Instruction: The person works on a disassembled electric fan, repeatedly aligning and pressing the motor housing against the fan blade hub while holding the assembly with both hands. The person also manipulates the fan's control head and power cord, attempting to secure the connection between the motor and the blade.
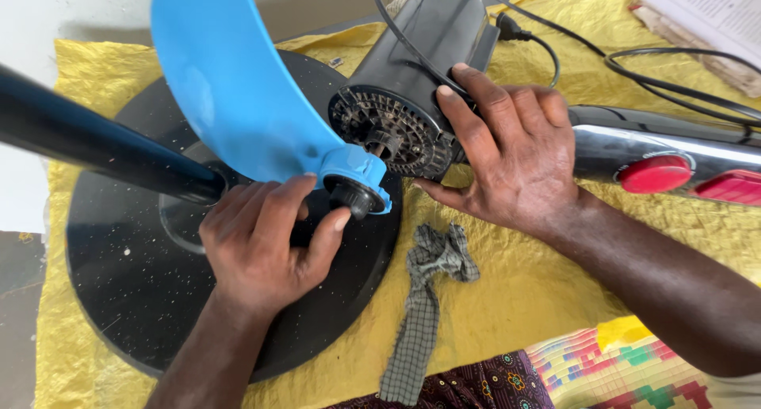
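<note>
Left hand grips the black cap at the hub of the blue fan blade, thumb and fingers closed round it. Right hand is clamped on the dark motor housing, palm over its side, fingers across the top, steadying it. Blade hub sits just in front of the dusty vented motor face, with the shaft between them partly hidden. Motor and black round base lie on a yellow cloth covering the counter; a checked rag lies just beside the base.

Judgement: the cap should be turned squarely on the shaft axis while the right hand prevents the housing rolling. The blade should be kept level to avoid binding.
</note>
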